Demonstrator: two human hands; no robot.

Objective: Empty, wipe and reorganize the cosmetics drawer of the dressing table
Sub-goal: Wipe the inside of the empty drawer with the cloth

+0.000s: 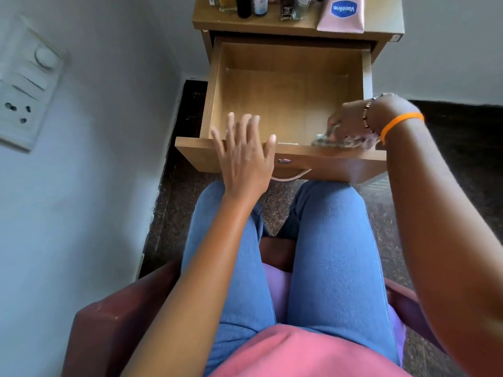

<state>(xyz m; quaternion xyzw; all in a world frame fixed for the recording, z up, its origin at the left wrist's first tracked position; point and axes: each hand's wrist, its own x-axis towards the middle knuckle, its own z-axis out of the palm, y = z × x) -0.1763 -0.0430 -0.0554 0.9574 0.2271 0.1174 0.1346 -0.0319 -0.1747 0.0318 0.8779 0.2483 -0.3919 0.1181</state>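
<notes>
The wooden drawer [283,96] of the dressing table stands pulled out over my knees, and its inside is bare. My right hand [351,122] reaches into the drawer's front right corner and grips a crumpled grey cloth [337,140] pressed against the bottom. My left hand [245,156] hovers flat, fingers spread, over the drawer's front panel [326,164], left of the metal handle [292,175]. It holds nothing.
On the table top [272,25] stand several small bottles [260,5] and a pink Vaseline tube [343,13]. A wall with a switch plate [24,88] is close on the left. I sit in a dark red chair [109,322] on a dark speckled floor.
</notes>
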